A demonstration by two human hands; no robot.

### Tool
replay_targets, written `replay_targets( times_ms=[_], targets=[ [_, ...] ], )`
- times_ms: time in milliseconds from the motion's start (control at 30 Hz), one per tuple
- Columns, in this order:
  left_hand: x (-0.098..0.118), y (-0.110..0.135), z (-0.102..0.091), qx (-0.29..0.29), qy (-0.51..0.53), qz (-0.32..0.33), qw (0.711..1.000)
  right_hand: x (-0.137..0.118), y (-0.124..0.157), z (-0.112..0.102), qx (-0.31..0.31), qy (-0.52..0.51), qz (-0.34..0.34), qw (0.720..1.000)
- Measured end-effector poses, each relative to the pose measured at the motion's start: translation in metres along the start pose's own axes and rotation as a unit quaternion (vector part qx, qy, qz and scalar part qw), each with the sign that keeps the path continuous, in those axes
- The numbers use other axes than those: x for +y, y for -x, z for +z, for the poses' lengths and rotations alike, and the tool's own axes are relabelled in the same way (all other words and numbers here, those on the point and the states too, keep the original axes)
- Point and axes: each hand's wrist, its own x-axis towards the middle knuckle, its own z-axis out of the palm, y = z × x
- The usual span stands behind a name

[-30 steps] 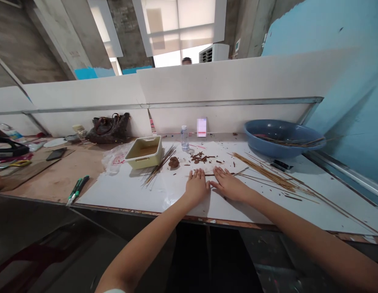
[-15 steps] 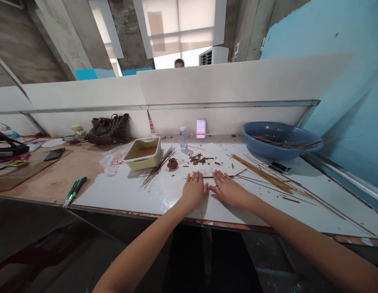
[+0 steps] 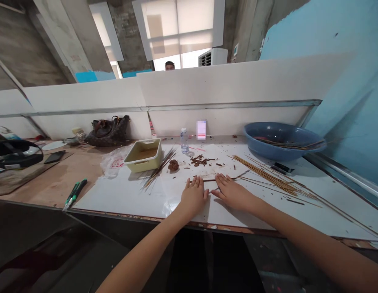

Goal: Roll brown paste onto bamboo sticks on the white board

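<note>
The left hand and right hand lie palm down on a white board, their grips wide open and flat, fingers spread, with hold of nothing. Just beyond the fingertips a thin brown stick lies across the board; from this view I cannot tell whether the fingers touch it. Using that stick as the landmark, brown wood chips are scattered just behind it, and a lump of brown clay sits a little behind and to its left. Further left are a fan of loose sticks and a cream plastic tray with brownish contents. To the stick's right, a long spread of bamboo sticks lies with its ends fanned, apparently set out flat so that single pieces can be reached, and a blue plastic basin beyond it holds more sticks. Well behind the stick, a clear water bottle stands against the back of the worktop, seemingly kept out of the way. Far to the left lie two green-handled tools and a dark handbag. Red marks on a plastic bag are too small to read, and no brand can be made out.
</note>
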Motion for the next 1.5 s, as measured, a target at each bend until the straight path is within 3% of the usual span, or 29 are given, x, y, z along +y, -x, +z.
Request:
replay_targets(
  times_ms=[133, 233, 533, 633, 733, 800, 900, 1033, 1233, 1500],
  targets=[
    [0.003, 0.031, 0.006, 0.012, -0.001, 0.042, 0.999, -0.006, 0.024, 0.008, 0.005, -0.012, 0.003, 1.0],
    [0.004, 0.034, -0.004, 0.028, 0.015, 0.038, 0.999, -0.011, 0.028, 0.005, 0.004, -0.007, 0.008, 1.0],
    [-0.025, -0.025, -0.031, -0.012, 0.018, 0.021, 1.0, -0.014, 0.029, 0.003, 0.017, 0.01, 0.006, 1.0],
    [-0.039, -0.043, -0.044, 0.092, -0.007, -0.024, 0.995, -0.013, 0.029, 0.001, 0.011, 0.002, 0.002, 1.0],
    [-0.043, -0.042, -0.054, 0.176, 0.019, -0.024, 0.984, -0.012, 0.028, 0.002, 0.008, -0.009, 0.003, 1.0],
    [-0.037, -0.031, -0.053, 0.174, 0.05, 0.0, 0.984, -0.012, 0.027, 0.002, 0.008, -0.009, 0.004, 1.0],
    [-0.018, -0.014, -0.039, 0.12, 0.042, 0.067, 0.99, -0.012, 0.022, -0.001, 0.02, -0.002, -0.007, 1.0],
    [-0.004, -0.016, -0.019, 0.066, 0.008, 0.093, 0.993, -0.003, 0.012, -0.013, 0.04, 0.02, -0.04, 0.998],
    [-0.029, -0.037, -0.009, 0.101, 0.096, 0.054, 0.989, 0.02, 0.003, -0.022, 0.008, 0.016, -0.021, 1.0],
    [-0.056, -0.018, -0.023, 0.106, 0.059, 0.039, 0.992, 0.005, 0.006, -0.016, 0.015, 0.004, -0.062, 0.998]
  ],
)
